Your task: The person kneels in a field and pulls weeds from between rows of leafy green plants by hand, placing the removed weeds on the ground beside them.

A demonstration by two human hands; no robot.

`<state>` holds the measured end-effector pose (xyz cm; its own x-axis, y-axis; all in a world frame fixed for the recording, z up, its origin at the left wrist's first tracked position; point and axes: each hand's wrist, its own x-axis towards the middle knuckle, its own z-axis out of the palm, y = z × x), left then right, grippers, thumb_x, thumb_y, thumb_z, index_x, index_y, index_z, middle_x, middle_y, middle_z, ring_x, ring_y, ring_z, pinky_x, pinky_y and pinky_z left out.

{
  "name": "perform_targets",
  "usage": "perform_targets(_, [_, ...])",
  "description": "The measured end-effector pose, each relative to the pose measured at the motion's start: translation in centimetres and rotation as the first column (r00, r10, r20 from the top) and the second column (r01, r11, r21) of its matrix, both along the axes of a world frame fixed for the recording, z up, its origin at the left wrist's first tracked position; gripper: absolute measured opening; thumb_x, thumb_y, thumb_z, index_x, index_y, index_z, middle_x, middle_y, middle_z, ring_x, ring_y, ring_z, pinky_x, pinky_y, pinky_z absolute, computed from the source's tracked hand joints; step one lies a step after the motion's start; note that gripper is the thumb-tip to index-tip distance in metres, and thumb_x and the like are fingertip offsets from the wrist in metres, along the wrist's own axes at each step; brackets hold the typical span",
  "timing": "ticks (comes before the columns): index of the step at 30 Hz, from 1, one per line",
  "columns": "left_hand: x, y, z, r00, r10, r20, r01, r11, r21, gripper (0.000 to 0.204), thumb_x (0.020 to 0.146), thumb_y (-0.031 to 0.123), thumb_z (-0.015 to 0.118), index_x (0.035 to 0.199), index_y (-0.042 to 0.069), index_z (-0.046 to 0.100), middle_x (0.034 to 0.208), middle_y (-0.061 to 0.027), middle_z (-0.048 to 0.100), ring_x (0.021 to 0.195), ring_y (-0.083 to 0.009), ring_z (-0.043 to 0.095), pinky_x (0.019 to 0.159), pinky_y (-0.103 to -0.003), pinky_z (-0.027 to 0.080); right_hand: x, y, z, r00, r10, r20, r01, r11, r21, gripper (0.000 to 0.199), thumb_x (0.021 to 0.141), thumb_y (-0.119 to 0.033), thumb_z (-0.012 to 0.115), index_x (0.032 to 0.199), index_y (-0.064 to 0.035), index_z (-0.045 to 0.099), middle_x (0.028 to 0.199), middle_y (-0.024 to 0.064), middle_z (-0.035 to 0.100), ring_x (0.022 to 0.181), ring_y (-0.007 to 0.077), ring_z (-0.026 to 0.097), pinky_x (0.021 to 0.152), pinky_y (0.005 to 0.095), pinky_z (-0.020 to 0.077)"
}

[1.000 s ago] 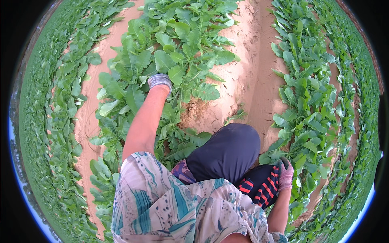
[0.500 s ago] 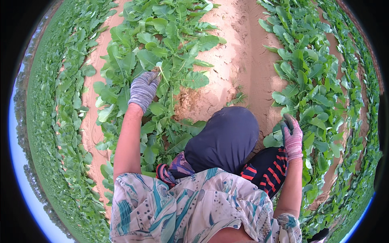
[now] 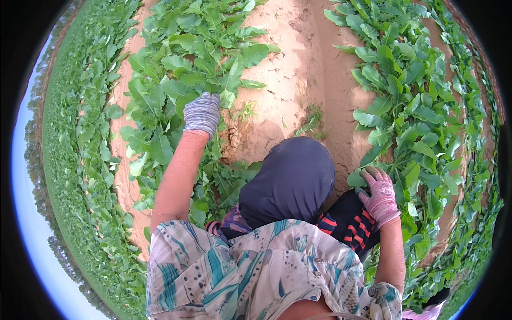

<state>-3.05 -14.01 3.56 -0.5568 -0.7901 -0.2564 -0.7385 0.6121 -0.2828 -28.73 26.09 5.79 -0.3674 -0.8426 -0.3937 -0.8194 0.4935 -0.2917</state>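
Observation:
My left hand (image 3: pixel 201 114), in a grey-and-white striped glove, reaches into the row of broad-leaved green plants (image 3: pixel 197 53). Its fingers are curled and their tips are hidden among the leaves, so what they grip does not show. A pale green leaf (image 3: pixel 228 99) is right beside them. To the right of this hand, a small tuft of grassy weed (image 3: pixel 246 111) lies on the sandy soil. My right hand (image 3: pixel 380 197), in a pink glove with grey fingertips, is open beside my bent leg, near the leaves of the right-hand row (image 3: pixel 397 96).
A sandy furrow (image 3: pixel 290 69) runs between the two plant rows, with another weed clump (image 3: pixel 312 121) in it. My dark-trousered knee (image 3: pixel 290 173) is at the middle. Further rows (image 3: pixel 74 154) stretch away on the left.
The weed that my left hand pinched no longer shows in it; a tuft now lies on the soil nearby. That hand's fingers have lowered into the leaves. My right hand has turned, fingers spread.

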Motion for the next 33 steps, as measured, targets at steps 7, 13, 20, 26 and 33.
perform_targets(7, [1.4,-3.0,2.3,0.975,0.069,-0.209,-0.066,0.998,0.018,0.038,0.084,0.026,0.064,0.120,0.014,0.061,0.122,-0.0121,0.062,0.098,-0.0313,0.064,0.085,-0.042,0.051,-1.3,2.3,0.3,0.936,-0.350,-0.028,0.349,0.936,-0.054,0.065,0.068,-0.008,0.075,0.129,-0.0123,0.054,0.135,0.0108,0.050,0.125,0.0332,0.045,0.108,0.0418,0.0355])
perform_targets(13, [-3.4,5.7,0.5,0.860,-0.435,-0.268,0.453,0.891,0.007,0.025,0.089,0.018,0.053,0.112,0.012,0.064,0.121,-0.0058,0.062,0.086,-0.0263,0.067,0.075,-0.038,0.054,0.0,-4.6,1.5,0.961,-0.157,0.228,0.234,0.901,-0.366,0.065,0.069,-0.004,0.071,0.131,-0.0121,0.052,0.134,0.0123,0.050,0.123,0.0349,0.047,0.105,0.0425,0.0383])
perform_targets(20, [-6.3,4.8,-3.9,0.997,-0.037,0.067,0.020,0.971,0.237,0.030,0.087,0.010,0.053,0.114,-0.001,0.062,0.113,-0.0206,0.064,0.090,-0.0334,0.069,0.072,-0.045,0.056,3.3,-6.4,-4.2,0.939,-0.220,0.265,0.283,0.931,-0.230,0.046,0.084,-0.021,0.065,0.127,-0.0092,0.055,0.127,0.0179,0.054,0.116,0.0382,0.052,0.101,0.0424,0.0418])
perform_targets(26, [-5.2,4.0,-3.6,0.983,-0.138,0.117,0.090,0.934,0.346,0.023,0.087,0.016,0.053,0.100,0.007,0.070,0.099,-0.0191,0.068,0.091,-0.0360,0.067,0.076,-0.044,0.053,0.7,-5.2,-7.7,0.741,-0.359,0.568,0.483,0.872,-0.079,0.039,0.087,-0.016,0.064,0.125,-0.0072,0.058,0.122,0.0184,0.059,0.111,0.0320,0.059,0.094,0.0373,0.0463])
perform_targets(33, [-2.5,4.8,0.1,0.922,0.184,-0.341,0.064,0.796,0.602,0.035,0.090,0.025,0.057,0.114,0.001,0.064,0.109,-0.0226,0.065,0.105,-0.0335,0.062,0.093,-0.039,0.048,0.2,-6.4,-9.5,0.623,-0.442,0.645,0.604,0.796,-0.038,0.033,0.090,-0.012,0.062,0.123,-0.0067,0.060,0.112,0.0135,0.065,0.099,0.0222,0.064,0.088,0.0316,0.0485])
